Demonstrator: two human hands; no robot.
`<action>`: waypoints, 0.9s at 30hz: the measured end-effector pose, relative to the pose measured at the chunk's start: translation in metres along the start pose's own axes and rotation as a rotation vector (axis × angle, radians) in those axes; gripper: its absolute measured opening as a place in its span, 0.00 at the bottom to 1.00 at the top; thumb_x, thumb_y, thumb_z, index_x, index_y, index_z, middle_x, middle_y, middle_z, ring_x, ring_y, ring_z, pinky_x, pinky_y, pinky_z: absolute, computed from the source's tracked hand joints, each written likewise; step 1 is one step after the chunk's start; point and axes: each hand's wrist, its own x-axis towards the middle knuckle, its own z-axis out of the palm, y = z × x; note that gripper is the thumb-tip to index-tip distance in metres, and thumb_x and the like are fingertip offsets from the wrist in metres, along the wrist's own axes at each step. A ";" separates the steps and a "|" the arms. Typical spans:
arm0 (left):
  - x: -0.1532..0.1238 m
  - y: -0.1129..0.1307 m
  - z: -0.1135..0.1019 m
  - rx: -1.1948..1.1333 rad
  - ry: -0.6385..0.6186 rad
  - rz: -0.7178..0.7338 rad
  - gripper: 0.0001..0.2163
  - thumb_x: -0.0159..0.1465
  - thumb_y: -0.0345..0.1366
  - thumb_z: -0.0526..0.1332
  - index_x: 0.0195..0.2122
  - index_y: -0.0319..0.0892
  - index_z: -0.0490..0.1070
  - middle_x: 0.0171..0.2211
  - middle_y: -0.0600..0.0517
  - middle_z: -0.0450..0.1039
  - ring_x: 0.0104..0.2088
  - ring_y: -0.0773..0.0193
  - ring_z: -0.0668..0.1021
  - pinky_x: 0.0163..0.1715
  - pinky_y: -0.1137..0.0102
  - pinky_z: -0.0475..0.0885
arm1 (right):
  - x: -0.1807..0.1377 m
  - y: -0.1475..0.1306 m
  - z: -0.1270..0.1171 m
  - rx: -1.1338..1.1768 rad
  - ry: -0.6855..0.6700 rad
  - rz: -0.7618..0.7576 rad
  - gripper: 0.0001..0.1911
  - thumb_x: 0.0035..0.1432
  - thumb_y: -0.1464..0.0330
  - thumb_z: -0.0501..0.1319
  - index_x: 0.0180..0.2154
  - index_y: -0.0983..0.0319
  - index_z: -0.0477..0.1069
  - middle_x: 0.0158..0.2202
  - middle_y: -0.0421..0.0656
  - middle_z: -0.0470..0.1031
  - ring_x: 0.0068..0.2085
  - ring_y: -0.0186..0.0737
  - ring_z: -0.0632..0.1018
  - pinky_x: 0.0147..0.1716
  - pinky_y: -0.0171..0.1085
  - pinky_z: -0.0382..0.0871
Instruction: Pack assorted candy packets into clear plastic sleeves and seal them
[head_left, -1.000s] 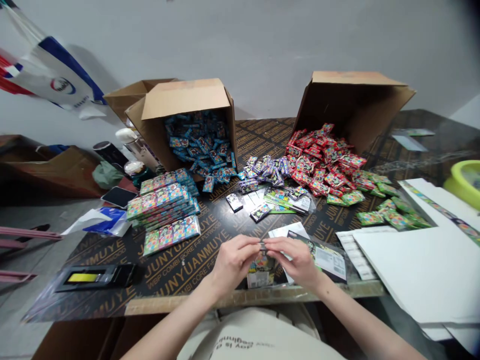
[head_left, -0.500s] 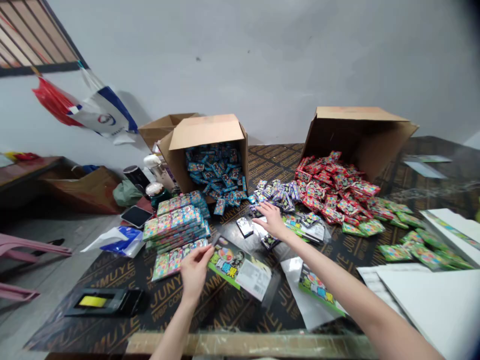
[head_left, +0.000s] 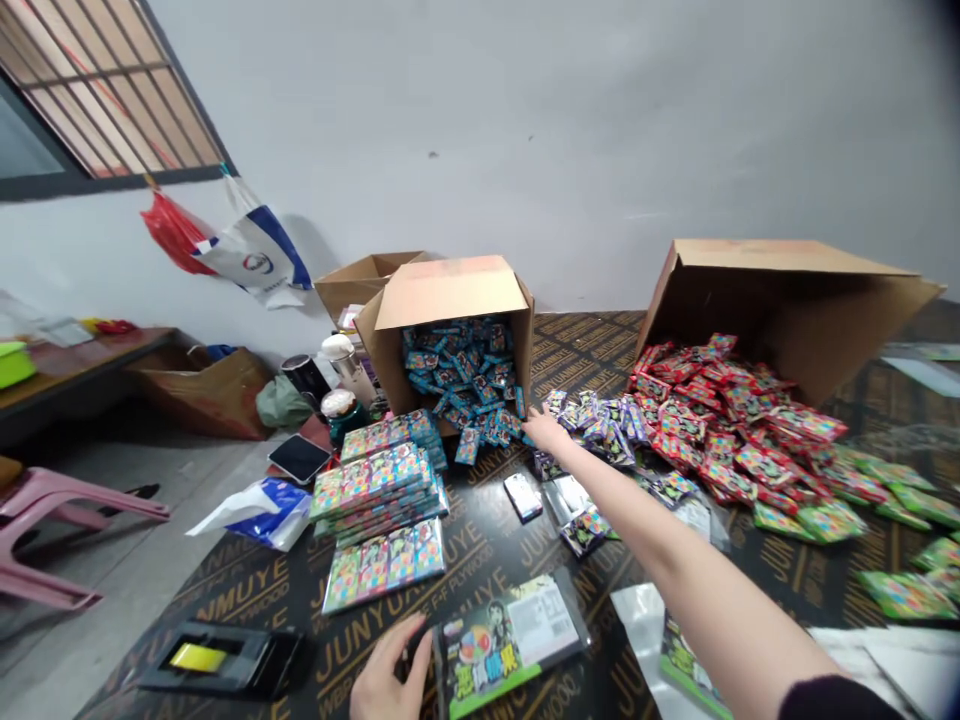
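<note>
My left hand [head_left: 386, 676] lies at the bottom edge, fingers closed on the left end of a flat green printed packet [head_left: 510, 638] resting on the black board. My right arm stretches far forward; my right hand [head_left: 546, 430] reaches the spot where the blue sachets [head_left: 465, 385] spilling from the tipped middle box [head_left: 450, 295] meet the pile of purple sachets [head_left: 596, 420]. Its fingers point down among the sachets and are partly hidden. A stack of filled colourful packets [head_left: 379, 480] stands left of centre.
A second tipped box [head_left: 787, 290] at the right spills red sachets [head_left: 720, 420], with green ones [head_left: 862, 520] nearer. A black tape dispenser [head_left: 217, 660] lies front left. Cups, a phone [head_left: 298, 457] and a pink chair [head_left: 67, 520] sit to the left.
The camera has tilted up and left. My right hand has reached further, from the small packets to the blue and purple sachets. My left hand has drawn the green packet nearer to me.
</note>
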 end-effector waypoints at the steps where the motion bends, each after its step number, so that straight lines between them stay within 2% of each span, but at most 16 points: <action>1: 0.004 0.009 0.004 -0.063 -0.051 -0.008 0.13 0.48 0.45 0.64 0.32 0.45 0.76 0.37 0.49 0.77 0.39 0.52 0.77 0.44 0.64 0.71 | -0.003 0.000 0.002 0.013 -0.019 -0.058 0.12 0.58 0.67 0.57 0.43 0.64 0.67 0.46 0.46 0.68 0.50 0.44 0.68 0.51 0.51 0.57; 4: 0.018 0.035 0.024 -0.262 -0.228 -0.061 0.14 0.51 0.45 0.63 0.33 0.42 0.76 0.35 0.47 0.77 0.35 0.53 0.78 0.38 0.64 0.74 | -0.013 -0.003 0.006 0.075 -0.077 -0.194 0.12 0.50 0.70 0.61 0.40 0.63 0.71 0.41 0.45 0.72 0.49 0.44 0.69 0.53 0.46 0.54; 7: 0.028 0.058 0.044 -0.361 -0.375 -0.041 0.14 0.52 0.43 0.63 0.34 0.39 0.75 0.33 0.46 0.77 0.34 0.55 0.78 0.37 0.65 0.73 | -0.022 -0.006 0.010 0.143 -0.089 -0.232 0.25 0.42 0.68 0.64 0.46 0.60 0.68 0.47 0.46 0.70 0.49 0.46 0.68 0.49 0.40 0.57; 10: 0.028 0.072 0.057 -0.365 -0.445 -0.005 0.13 0.53 0.42 0.62 0.34 0.37 0.75 0.32 0.46 0.77 0.34 0.56 0.77 0.36 0.66 0.72 | -0.025 -0.004 0.015 0.170 -0.038 -0.157 0.42 0.36 0.66 0.66 0.56 0.58 0.56 0.56 0.51 0.59 0.56 0.55 0.60 0.52 0.49 0.51; 12: 0.023 0.077 0.061 -0.329 -0.484 0.014 0.13 0.55 0.41 0.59 0.35 0.37 0.75 0.33 0.46 0.76 0.33 0.57 0.77 0.35 0.67 0.72 | -0.024 -0.001 0.017 0.181 -0.005 -0.083 0.47 0.34 0.66 0.66 0.58 0.58 0.52 0.56 0.54 0.58 0.58 0.61 0.55 0.52 0.57 0.42; 14: 0.016 0.077 0.063 -0.229 -0.524 0.076 0.12 0.55 0.38 0.59 0.36 0.38 0.74 0.36 0.46 0.76 0.35 0.57 0.77 0.37 0.66 0.71 | -0.022 0.001 0.017 0.207 0.017 -0.029 0.46 0.34 0.65 0.65 0.57 0.59 0.53 0.52 0.55 0.63 0.56 0.62 0.57 0.52 0.60 0.38; 16: 0.009 0.076 0.066 -0.067 -0.577 0.192 0.14 0.52 0.37 0.62 0.40 0.40 0.73 0.42 0.45 0.73 0.42 0.55 0.74 0.45 0.63 0.68 | -0.023 -0.002 0.014 0.248 0.044 -0.011 0.43 0.35 0.65 0.65 0.56 0.59 0.56 0.46 0.52 0.67 0.53 0.59 0.62 0.52 0.59 0.38; 18: 0.003 0.074 0.071 0.129 -0.654 0.318 0.27 0.45 0.39 0.68 0.48 0.42 0.69 0.52 0.43 0.66 0.52 0.50 0.66 0.54 0.58 0.59 | -0.028 -0.009 0.007 0.301 0.096 -0.025 0.41 0.34 0.65 0.65 0.54 0.59 0.59 0.43 0.50 0.68 0.50 0.55 0.65 0.53 0.57 0.39; 20: -0.001 0.072 0.078 0.301 -0.728 0.397 0.41 0.39 0.42 0.71 0.55 0.44 0.60 0.58 0.42 0.56 0.57 0.46 0.59 0.57 0.54 0.51 | -0.041 -0.019 -0.002 0.368 0.169 -0.050 0.39 0.38 0.62 0.64 0.55 0.59 0.58 0.45 0.48 0.66 0.50 0.51 0.65 0.54 0.54 0.42; 21: -0.003 0.071 0.083 0.365 -0.750 0.427 0.44 0.37 0.43 0.72 0.57 0.44 0.58 0.59 0.42 0.54 0.58 0.45 0.57 0.57 0.53 0.50 | -0.051 -0.024 -0.007 0.404 0.203 -0.061 0.38 0.42 0.61 0.63 0.56 0.59 0.55 0.46 0.48 0.64 0.50 0.48 0.65 0.54 0.51 0.45; 24: -0.007 0.071 0.096 0.459 -0.732 0.512 0.43 0.40 0.44 0.71 0.57 0.45 0.56 0.57 0.42 0.57 0.55 0.46 0.60 0.55 0.54 0.53 | -0.094 -0.033 -0.015 0.533 0.252 -0.110 0.33 0.52 0.61 0.57 0.58 0.57 0.50 0.50 0.46 0.61 0.49 0.40 0.66 0.48 0.40 0.59; 27: -0.008 0.075 0.107 0.507 -0.670 0.628 0.38 0.43 0.41 0.68 0.56 0.44 0.57 0.53 0.42 0.60 0.51 0.47 0.63 0.51 0.55 0.57 | -0.148 -0.036 -0.013 0.776 0.298 -0.147 0.32 0.51 0.61 0.59 0.57 0.56 0.54 0.48 0.45 0.63 0.47 0.40 0.69 0.42 0.38 0.65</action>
